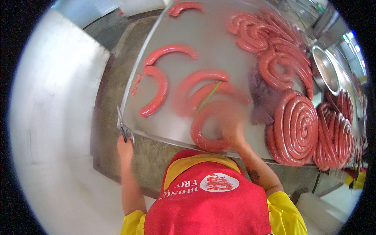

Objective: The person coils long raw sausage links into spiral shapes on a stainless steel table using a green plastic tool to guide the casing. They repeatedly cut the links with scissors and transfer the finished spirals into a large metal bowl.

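Observation:
My left hand (125,148) is closed around the handles of a pair of scissors (124,129), beside the table's near-left corner. The scissor blades point up and away from me. At the table's near edge, my right hand (233,131) is at a curved pink sausage (200,135). Blur smears its fingers, so their grip is unclear. Just beyond lie more curved sausages (207,74), with a thin green strip (209,96) across them. To the left rest two separate sausage lengths (158,92), (172,49), near small pink scraps (136,84).
Large sausage coils (297,131) are at the right of the metal table (168,125), with a heap of sausages (270,35) behind. A dark purplish sheet-like thing (263,96) lies between. A steel bowl (325,70) stands far right. White panels (58,98) stand left.

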Available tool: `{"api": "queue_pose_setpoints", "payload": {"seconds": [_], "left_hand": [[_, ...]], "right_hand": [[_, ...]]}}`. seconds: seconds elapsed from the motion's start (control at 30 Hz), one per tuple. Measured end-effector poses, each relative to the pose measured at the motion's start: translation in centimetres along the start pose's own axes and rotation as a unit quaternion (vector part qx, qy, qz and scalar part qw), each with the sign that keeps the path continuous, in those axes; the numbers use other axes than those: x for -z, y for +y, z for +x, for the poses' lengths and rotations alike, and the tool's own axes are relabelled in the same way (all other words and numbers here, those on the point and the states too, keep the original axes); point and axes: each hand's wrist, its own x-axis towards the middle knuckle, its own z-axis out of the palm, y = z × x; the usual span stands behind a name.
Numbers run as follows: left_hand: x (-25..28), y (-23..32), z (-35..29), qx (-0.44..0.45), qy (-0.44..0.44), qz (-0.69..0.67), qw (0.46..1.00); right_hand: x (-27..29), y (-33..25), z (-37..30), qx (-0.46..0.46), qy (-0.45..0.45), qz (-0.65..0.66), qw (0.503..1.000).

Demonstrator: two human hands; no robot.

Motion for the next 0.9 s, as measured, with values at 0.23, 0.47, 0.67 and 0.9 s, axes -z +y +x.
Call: {"api": "queue_pose_setpoints", "payload": {"seconds": [0.23, 0.47, 0.67, 0.9], "left_hand": [[-4.9, -5.4, 0.9, -0.031, 0.080, 0.099, 0.991], [-2.5, 0.4, 2.0, -0.002, -0.084, 0.127, 0.988], [-0.5, 2.5, 3.0, -0.063, -0.147, 0.189, 0.969], [0.8, 3.4, 3.3, -0.253, -0.133, 0.092, 0.954]], "right_hand": [[-4.5, -2.7, 4.8, 0.116, 0.044, -0.138, 0.983], [-0.5, -4.1, 11.2, 0.154, -0.144, -0.309, 0.927], [5.2, 1.9, 8.6, 0.118, 0.014, -0.389, 0.914], [6.0, 5.8, -4.9, -0.193, 0.016, -0.328, 0.925]]}}
